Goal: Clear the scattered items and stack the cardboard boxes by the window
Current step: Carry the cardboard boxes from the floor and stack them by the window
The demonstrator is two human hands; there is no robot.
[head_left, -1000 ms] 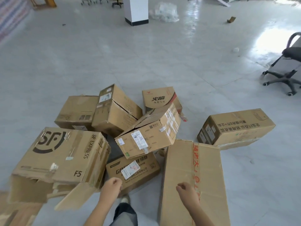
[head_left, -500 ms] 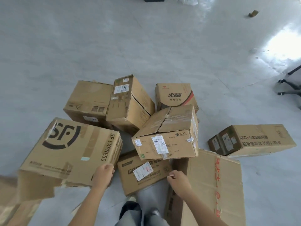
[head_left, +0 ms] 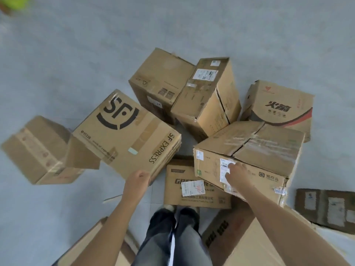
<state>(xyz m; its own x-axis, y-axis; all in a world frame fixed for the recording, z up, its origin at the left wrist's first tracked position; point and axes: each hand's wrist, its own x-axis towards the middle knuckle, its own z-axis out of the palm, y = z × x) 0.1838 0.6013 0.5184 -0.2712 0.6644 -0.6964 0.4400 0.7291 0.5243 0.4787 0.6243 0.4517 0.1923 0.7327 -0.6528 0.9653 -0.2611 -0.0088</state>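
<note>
Several cardboard boxes lie in a heap on the grey floor. My left hand (head_left: 137, 181) grips the near corner of the tilted SF Express box (head_left: 124, 135), with the fingers curled at its edge. My right hand (head_left: 237, 174) rests with spread fingers on the labelled front face of the taped box (head_left: 255, 148). That box sits on a flat box with a white label (head_left: 184, 189). Behind stand a tall box (head_left: 209, 96), a plain box (head_left: 159, 81) and a box with a red stripe (head_left: 278, 106).
A small box (head_left: 36, 150) lies at the left beside the SF Express box. A large flat box (head_left: 259, 246) lies at the lower right, a dark box (head_left: 326, 206) at the right edge, and more cardboard (head_left: 92, 244) at the lower left. My feet (head_left: 176, 214) stand between the boxes.
I have leaned in over the heap. My left hand took hold of the SF Express box's corner. My right hand moved up from the flat box's edge onto the taped box's front face.
</note>
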